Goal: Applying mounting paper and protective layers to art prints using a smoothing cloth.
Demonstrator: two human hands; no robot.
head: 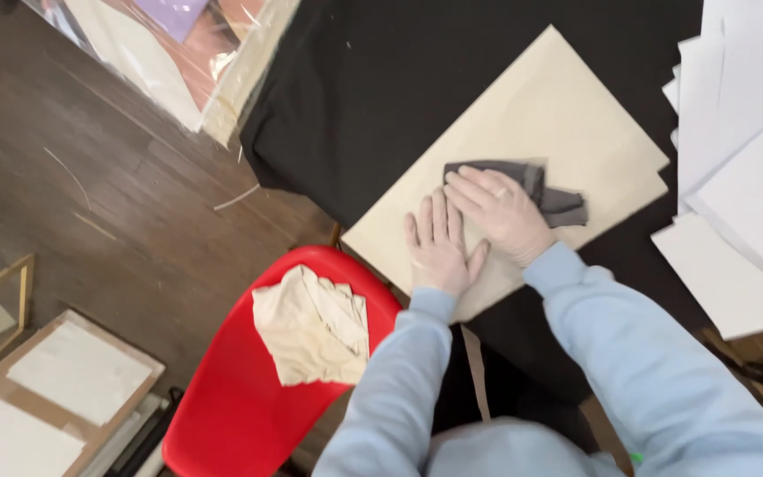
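Hands flat, fingers spread: left hand on beige sheet, right hand on grey cloth.

left hand: flat, palm down, fingers together and extended
right hand: flat, palm down, fingers spread slightly
arms: both reaching forward, light-blue sleeves

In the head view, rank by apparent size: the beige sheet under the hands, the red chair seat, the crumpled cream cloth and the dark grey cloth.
1. beige sheet
2. red chair seat, though it is partly cut off
3. crumpled cream cloth
4. dark grey cloth, partly under the right hand
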